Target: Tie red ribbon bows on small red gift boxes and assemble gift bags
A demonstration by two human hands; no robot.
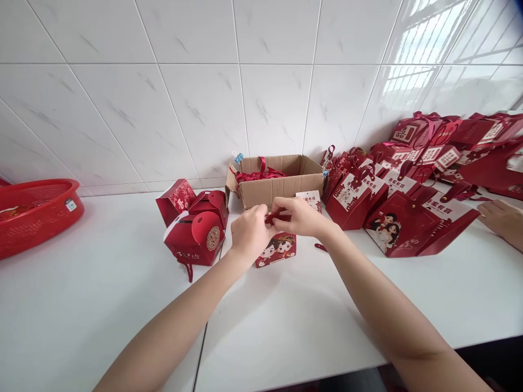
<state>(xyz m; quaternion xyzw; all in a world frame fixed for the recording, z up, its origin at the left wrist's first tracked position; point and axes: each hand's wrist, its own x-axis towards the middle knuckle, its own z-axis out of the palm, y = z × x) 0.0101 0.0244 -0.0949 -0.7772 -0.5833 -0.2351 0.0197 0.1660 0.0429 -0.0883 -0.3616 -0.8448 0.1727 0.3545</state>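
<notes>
A small red gift box [281, 251] with a cartoon couple printed on its front stands upright on the white table. Above its top edge, my left hand [252, 231] is closed, with the fingers pressed together. My right hand [301, 218] pinches from the other side, close to the left. Between the fingertips shows a bit of dark red strap [273, 218], which both hands seem to grip. My hands hide most of the box's top. Just behind the right hand is a white printed card or panel [309, 198]. A loose red strap [321, 247] lies to the right.
An open cardboard box [281, 188] holding red ribbons stands against the tiled wall. Left of it sit several red boxes [195, 237], then a red plastic basket [44, 228]. Red gift bags [402, 223] crowd the right, beside another person's hand [500, 218].
</notes>
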